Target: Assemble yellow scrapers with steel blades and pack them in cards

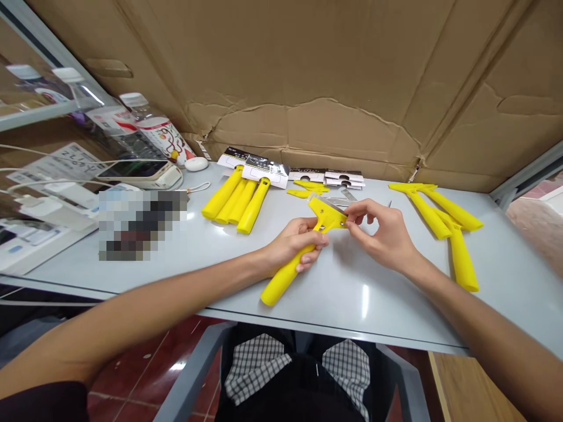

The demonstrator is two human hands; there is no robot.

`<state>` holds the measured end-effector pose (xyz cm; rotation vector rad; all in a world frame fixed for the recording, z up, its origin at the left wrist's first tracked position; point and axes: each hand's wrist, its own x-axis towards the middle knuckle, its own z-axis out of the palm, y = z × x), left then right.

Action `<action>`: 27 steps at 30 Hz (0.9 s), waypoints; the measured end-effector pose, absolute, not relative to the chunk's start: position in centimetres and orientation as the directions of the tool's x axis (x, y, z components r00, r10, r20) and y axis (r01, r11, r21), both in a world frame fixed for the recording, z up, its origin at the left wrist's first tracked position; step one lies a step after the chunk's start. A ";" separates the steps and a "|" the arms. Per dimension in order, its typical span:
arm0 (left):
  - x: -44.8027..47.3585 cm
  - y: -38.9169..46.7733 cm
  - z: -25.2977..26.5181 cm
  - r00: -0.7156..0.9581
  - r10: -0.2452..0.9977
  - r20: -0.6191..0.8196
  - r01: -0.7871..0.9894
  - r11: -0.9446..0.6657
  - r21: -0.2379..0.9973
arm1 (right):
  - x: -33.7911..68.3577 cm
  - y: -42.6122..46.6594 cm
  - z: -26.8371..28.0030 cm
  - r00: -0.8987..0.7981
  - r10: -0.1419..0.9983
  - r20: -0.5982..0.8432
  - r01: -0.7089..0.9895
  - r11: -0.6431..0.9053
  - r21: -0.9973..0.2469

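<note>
A yellow scraper (288, 275) slants up from the table's front half, its wide head pointing away from me. My left hand (299, 243) is wrapped round it at the neck, just below the head. Thumb and forefinger of my right hand (373, 228) pinch the head's right corner, beside a small screw; whether a tiny part is between them is hidden. A thin metal blade (332, 204) shows along the head's far edge. Behind it lie flat yellow plastic pieces (308, 189) and some loose metal blades (347, 196).
Several yellow scrapers with card headers (233, 196) lie left of centre, more yellow handles (464, 258) at the right. Black-and-white cards (343, 177) rest at the back. Bottles (162, 132), a phone (136, 170) and a power strip (44, 240) crowd the left. Cardboard (308, 70) walls the back.
</note>
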<state>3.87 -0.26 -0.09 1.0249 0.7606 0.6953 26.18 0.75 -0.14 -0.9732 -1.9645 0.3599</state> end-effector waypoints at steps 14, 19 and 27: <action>3.8 0.4 -0.2 0.573 0.786 -0.232 -0.237 0.430 0.871 | 26.1 0.8 -0.4 -0.418 0.542 0.729 0.499 0.808 -0.314; 3.9 0.3 -0.1 0.564 0.794 -0.227 -0.228 0.414 0.881 | 26.1 0.8 -0.5 -0.421 0.543 0.726 0.514 0.803 -0.302; 3.9 -0.1 -0.4 0.549 0.805 -0.224 -0.185 0.378 0.907 | 26.0 0.8 -0.4 -0.419 0.573 0.704 0.531 0.784 -0.322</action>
